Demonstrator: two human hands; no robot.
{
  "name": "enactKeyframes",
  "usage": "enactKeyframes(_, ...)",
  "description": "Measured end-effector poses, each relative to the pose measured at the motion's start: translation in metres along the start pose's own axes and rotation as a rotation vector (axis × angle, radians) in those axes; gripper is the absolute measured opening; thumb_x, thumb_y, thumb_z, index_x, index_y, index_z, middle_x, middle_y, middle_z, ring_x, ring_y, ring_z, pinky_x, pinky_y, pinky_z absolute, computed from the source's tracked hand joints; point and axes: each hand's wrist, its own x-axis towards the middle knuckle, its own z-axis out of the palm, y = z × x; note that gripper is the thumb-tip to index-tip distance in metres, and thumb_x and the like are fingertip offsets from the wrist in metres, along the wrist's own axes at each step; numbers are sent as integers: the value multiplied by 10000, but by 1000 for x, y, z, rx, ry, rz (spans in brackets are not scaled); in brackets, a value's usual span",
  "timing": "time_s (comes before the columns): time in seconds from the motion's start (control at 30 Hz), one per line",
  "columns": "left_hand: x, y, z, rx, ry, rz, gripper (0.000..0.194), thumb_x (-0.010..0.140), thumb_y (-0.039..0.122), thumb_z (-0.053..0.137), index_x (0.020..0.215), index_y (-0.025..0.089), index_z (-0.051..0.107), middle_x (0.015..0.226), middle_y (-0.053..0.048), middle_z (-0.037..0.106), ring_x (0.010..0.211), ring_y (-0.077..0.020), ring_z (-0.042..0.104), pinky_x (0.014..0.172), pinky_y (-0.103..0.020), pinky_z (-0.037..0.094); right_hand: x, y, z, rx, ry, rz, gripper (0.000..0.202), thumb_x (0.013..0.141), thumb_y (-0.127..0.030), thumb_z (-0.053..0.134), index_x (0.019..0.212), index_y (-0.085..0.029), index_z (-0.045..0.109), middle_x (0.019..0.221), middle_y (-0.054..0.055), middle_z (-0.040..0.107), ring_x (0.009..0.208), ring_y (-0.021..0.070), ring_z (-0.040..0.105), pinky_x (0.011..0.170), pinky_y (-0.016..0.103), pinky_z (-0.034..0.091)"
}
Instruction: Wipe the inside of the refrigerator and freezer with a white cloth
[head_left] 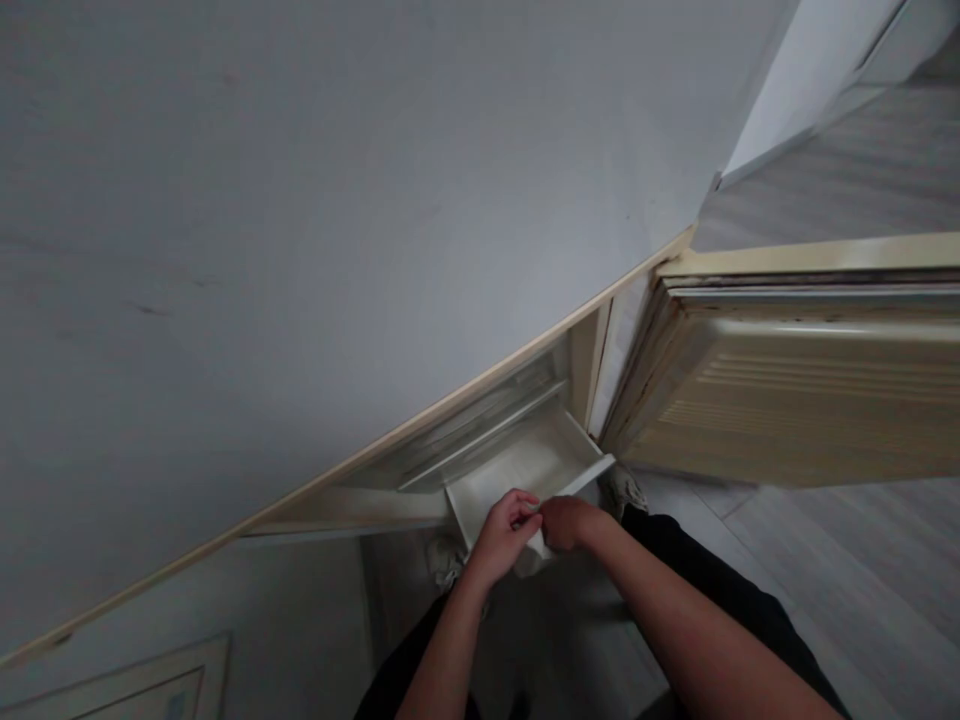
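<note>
A white drawer [517,460] is pulled out from the opening of a pale cabinet or fridge [300,250], low down between my feet. Both hands meet above the drawer's front edge. My left hand [507,530] has its fingers curled, thumb and fingertips close together. Touching or nearly touching it, my right hand [568,523] is closed with its knuckles up. Something whitish and thin, perhaps a bag or cloth [531,560], shows just below the hands; which hand grips it is unclear.
An open door [810,390] with ribbed lining and a stained seal stands at the right. My shoes [626,490] flank the drawer. Grey wood-look floor [847,560] runs along the right, and a white wall [802,90] rises at the top right.
</note>
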Motion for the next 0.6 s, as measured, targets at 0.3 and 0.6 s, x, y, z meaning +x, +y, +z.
enactKeyframes(0.3, 13, 5, -11, 74, 216, 65, 356, 792, 502, 684, 972, 196, 656, 996, -63, 706, 937, -213, 656, 829, -329, 508, 3, 6, -25, 233, 356, 236, 426, 992, -361, 507, 1208, -63, 722, 1219, 241, 715, 1163, 335, 698, 880, 355, 539)
enactKeyframes(0.6, 24, -4, -17, 184, 549, 173, 241, 902, 465, 522, 902, 229, 568, 850, -33, 664, 818, -214, 635, 771, -339, 498, 2, 4, -14, 215, 669, 351, 326, 930, -217, 564, 1234, -122, 631, 1199, 178, 695, 1097, 293, 692, 839, 344, 513)
